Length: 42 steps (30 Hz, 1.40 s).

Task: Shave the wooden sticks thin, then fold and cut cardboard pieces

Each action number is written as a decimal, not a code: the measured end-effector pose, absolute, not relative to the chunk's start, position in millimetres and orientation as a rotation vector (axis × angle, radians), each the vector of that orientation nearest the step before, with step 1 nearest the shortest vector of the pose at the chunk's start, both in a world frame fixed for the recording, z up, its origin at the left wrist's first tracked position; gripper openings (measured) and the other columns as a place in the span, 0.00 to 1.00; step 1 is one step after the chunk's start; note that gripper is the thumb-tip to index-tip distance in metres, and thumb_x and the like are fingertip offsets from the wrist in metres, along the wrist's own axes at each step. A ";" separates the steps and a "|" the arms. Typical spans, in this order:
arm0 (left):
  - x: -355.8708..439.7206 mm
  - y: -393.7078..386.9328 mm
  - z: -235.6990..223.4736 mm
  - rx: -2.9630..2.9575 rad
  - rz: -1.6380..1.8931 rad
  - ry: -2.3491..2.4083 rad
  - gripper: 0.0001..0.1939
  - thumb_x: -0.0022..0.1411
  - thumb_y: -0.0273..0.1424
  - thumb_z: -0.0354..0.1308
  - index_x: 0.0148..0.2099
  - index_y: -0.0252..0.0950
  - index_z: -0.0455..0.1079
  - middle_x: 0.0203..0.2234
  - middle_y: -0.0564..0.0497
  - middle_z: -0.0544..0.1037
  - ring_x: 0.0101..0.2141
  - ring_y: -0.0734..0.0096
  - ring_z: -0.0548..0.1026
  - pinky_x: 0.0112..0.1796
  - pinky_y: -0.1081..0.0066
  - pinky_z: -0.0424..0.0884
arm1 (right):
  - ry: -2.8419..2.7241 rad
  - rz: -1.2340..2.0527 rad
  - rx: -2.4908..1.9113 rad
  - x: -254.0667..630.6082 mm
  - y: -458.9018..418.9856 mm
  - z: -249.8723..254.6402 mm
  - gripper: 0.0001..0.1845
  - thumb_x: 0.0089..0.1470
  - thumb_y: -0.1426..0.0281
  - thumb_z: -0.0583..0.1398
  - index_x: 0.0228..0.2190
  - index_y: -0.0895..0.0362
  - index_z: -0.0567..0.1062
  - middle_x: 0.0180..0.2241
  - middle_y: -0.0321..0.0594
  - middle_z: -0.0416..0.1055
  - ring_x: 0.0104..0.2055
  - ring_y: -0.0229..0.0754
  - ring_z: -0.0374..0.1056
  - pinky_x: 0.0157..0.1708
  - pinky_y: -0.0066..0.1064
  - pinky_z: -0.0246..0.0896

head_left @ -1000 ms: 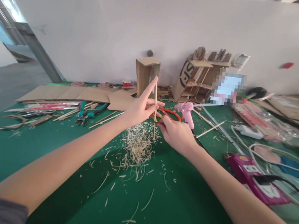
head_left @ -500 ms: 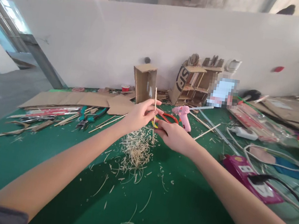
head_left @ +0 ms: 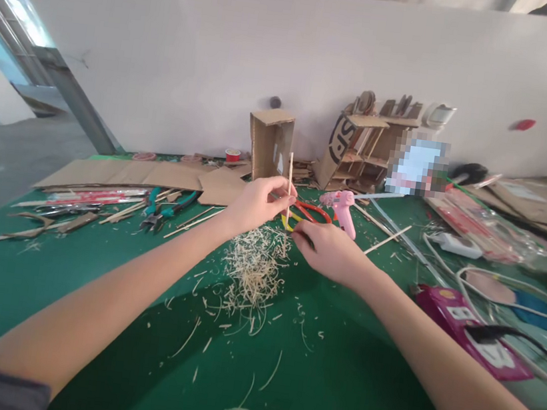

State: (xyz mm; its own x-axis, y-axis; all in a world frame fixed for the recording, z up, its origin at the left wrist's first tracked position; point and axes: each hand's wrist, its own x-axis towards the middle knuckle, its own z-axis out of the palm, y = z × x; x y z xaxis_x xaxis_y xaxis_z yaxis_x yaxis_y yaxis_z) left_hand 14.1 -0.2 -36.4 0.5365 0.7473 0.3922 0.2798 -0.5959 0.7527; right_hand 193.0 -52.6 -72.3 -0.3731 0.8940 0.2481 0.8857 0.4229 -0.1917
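My left hand [head_left: 263, 205] pinches a thin wooden stick [head_left: 290, 173], which stands nearly upright between thumb and fingers. Close to the stick's lower end is my right hand [head_left: 324, 247], its fingers curled closed; what they grip is hidden. A small yellow piece [head_left: 289, 223] shows between the two hands, and I cannot tell what it belongs to. Below them lies a loose heap of pale wood shavings [head_left: 253, 273] on the green tabletop [head_left: 333, 367]. Just behind the right hand is a red looped handle [head_left: 320, 212].
A pink glue gun [head_left: 341, 207] lies behind my right hand. Cardboard boxes [head_left: 270, 141] and a cardboard shelf [head_left: 356, 149] stand by the wall. Teal-handled pliers [head_left: 156, 216] and flat cardboard [head_left: 146, 175] are left. A magenta power strip [head_left: 468, 331] with cables is right.
The stick's lower end reached below the right fingers earlier; now it shows less far down. My right hand sits slightly further from the stick. The whole view has shifted a little.
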 end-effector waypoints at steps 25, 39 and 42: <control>5.8 -6.9 -10.5 2.350 0.856 0.933 0.12 0.64 0.35 0.50 0.32 0.34 0.70 0.27 0.49 0.78 0.27 0.75 0.73 0.29 0.72 0.65 | -2.205 -0.653 -1.707 178.7 -56.8 -62.4 0.18 0.64 0.63 0.45 0.33 0.55 0.72 0.27 0.37 0.74 0.23 0.37 0.63 0.24 0.33 0.35; 7.7 -3.4 -11.5 2.378 0.886 0.951 0.13 0.63 0.35 0.51 0.29 0.34 0.69 0.25 0.49 0.77 0.25 0.75 0.71 0.27 0.72 0.64 | -2.187 -0.618 -1.722 179.8 -51.9 -70.9 0.23 0.65 0.62 0.41 0.35 0.55 0.72 0.29 0.42 0.74 0.24 0.37 0.62 0.24 0.33 0.37; 7.5 -2.0 -11.4 2.367 0.887 0.956 0.13 0.63 0.35 0.51 0.29 0.34 0.69 0.27 0.49 0.77 0.26 0.75 0.72 0.27 0.72 0.64 | -2.408 -0.523 -1.717 180.1 -53.6 -78.5 0.20 0.63 0.63 0.45 0.34 0.56 0.74 0.27 0.43 0.73 0.23 0.38 0.61 0.24 0.32 0.40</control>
State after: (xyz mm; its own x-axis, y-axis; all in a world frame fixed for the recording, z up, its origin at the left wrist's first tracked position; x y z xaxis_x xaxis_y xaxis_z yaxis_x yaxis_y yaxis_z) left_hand 7.5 -2.0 -11.4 0.5564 0.7296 0.3977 0.4505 -0.6670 0.5934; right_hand 180.1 -53.6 -78.5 -0.3402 0.8883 0.3086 0.9363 0.2892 0.1995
